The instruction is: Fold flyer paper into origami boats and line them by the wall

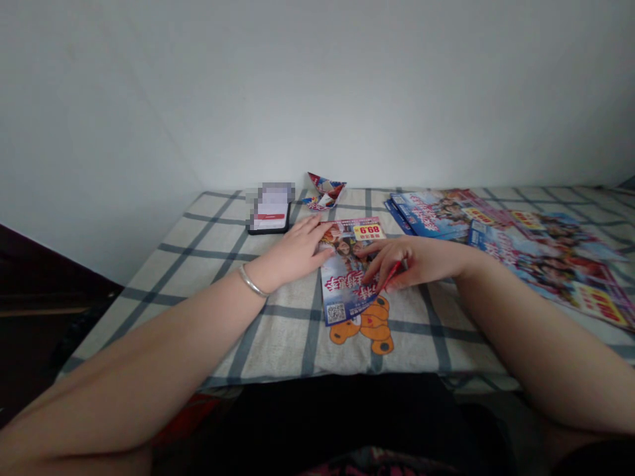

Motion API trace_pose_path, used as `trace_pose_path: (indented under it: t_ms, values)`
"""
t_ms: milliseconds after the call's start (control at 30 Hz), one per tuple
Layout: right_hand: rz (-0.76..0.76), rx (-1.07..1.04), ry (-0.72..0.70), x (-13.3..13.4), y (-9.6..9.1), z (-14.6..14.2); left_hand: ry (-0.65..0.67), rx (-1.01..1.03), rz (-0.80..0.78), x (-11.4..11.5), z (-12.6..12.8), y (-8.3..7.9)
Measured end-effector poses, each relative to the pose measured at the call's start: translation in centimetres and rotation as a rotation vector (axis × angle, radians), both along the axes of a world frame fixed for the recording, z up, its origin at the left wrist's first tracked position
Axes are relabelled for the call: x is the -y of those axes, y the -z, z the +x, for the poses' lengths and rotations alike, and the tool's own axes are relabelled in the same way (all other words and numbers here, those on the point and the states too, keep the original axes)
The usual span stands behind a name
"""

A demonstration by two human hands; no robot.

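Note:
A printed flyer [347, 284] with a yellow price box and a QR code lies on the checked tablecloth in front of me. My left hand [302, 248] rests flat at its upper left edge, fingers stretched out and thumb on the paper. A silver bangle circles that wrist. On the flyer's right side, my right hand [397, 261] has its fingers bent, gripping the right edge, which is curled up and shows a reddish strip. Part of that edge is hidden by the fingers.
A phone [270, 208] with a lit screen lies at the back left. Beside it stands a folded paper piece [327, 192] made of similar print. Several more flyers [546, 258] overlap on the right. A bear picture [374, 324] decorates the tablecloth [278, 344]. A white wall [317, 86] rises behind.

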State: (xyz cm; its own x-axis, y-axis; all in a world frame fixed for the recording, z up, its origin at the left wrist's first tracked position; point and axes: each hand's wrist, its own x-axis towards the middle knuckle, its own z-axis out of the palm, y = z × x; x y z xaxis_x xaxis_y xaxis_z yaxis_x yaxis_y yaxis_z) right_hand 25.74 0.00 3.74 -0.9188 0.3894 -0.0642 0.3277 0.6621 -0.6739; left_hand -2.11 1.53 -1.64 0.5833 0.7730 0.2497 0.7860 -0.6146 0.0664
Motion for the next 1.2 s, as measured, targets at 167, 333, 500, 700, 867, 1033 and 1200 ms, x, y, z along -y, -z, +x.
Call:
trace_pose_path:
  t_ms: [167, 333, 500, 700, 867, 1033, 1200]
  values:
    - [0.021, -0.057, 0.144, -0.4, 0.7, 0.1, 0.017, -0.009, 0.029, -0.4, 0.1, 0.3]
    - [0.115, 0.016, 0.327, -0.6, 1.3, 0.0, 0.021, -0.018, 0.068, -0.7, 0.3, 0.2]
    - [0.222, 0.031, 0.387, -0.6, 1.4, -0.4, 0.031, 0.037, 0.078, -1.1, 0.6, 0.3]
    - [0.415, 0.190, 0.544, -0.6, 1.3, -0.9, -0.015, 0.408, -0.048, -1.9, 0.5, 0.3]
    - [0.542, 0.274, 0.669, -1.1, 1.7, -1.0, 0.000, 0.443, -0.106, -1.3, 0.6, -0.3]
    - [0.629, 0.209, 0.668, -1.7, 2.7, -1.4, 0.030, 0.265, -0.049, -0.9, 0.8, -0.4]
    - [0.704, 0.164, 0.709, -2.1, 3.6, -2.0, 0.090, 0.240, -0.067, -0.7, 0.6, -0.3]
